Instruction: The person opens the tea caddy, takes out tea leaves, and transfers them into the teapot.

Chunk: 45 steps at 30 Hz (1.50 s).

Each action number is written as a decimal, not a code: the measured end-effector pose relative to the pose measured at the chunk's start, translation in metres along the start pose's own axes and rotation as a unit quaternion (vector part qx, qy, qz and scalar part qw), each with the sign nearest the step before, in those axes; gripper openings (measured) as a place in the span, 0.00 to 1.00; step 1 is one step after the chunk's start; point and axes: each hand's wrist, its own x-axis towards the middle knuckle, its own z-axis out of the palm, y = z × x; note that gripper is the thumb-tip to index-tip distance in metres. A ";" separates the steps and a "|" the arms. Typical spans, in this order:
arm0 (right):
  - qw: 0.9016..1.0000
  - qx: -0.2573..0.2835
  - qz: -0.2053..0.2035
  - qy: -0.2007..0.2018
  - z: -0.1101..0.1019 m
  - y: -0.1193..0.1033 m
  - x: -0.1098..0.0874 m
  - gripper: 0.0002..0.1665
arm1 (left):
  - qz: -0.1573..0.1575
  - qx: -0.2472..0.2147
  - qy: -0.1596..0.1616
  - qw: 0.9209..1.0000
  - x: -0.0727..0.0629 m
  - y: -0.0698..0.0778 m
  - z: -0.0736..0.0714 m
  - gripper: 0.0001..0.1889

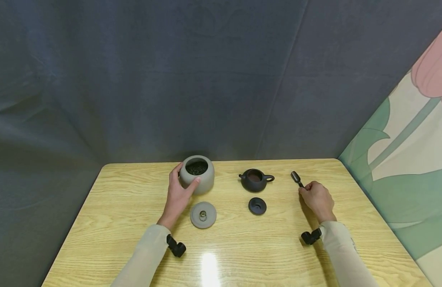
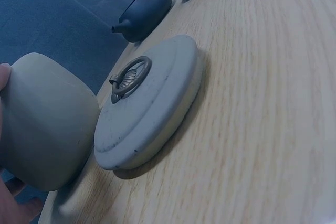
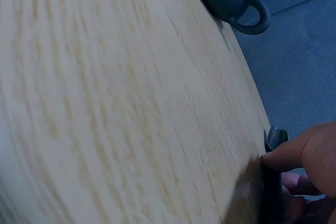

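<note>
In the head view, my left hand [image 1: 178,193] grips a round matte-grey ceramic-looking jar [image 1: 206,181], centre-left; my right hand [image 1: 318,199] pinches a slim black scoop [image 1: 295,176], right. Left wrist: jar likely heavy, breakable; clasp its belly [image 2: 47,124]. Right wrist: scoop likely light, stiff; pinch its handle [image 3: 271,198].

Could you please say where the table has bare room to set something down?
Bare table lies in front of the gray lid and dark lid, between the sleeves, and left of the left hand. A smaller gap separates that lid from the right hand. The gray jar, gray lid and left hand are crowded together.
</note>
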 end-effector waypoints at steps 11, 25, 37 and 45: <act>1.000 -0.006 0.000 -0.004 0.001 0.002 -0.004 0.19 | -0.005 0.006 0.000 1.000 -0.001 0.000 0.001 0.46; 1.000 -0.010 -0.022 0.016 -0.002 0.000 -0.015 0.19 | -0.005 0.005 -0.001 1.000 -0.002 -0.001 0.000 0.47; 0.998 -0.018 -0.051 0.036 -0.003 -0.002 -0.028 0.17 | -0.007 0.007 0.003 1.000 -0.001 0.000 0.001 0.46; 0.996 -0.008 -0.068 0.056 -0.007 -0.008 -0.040 0.18 | -0.004 0.004 0.003 1.000 -0.001 0.002 0.000 0.46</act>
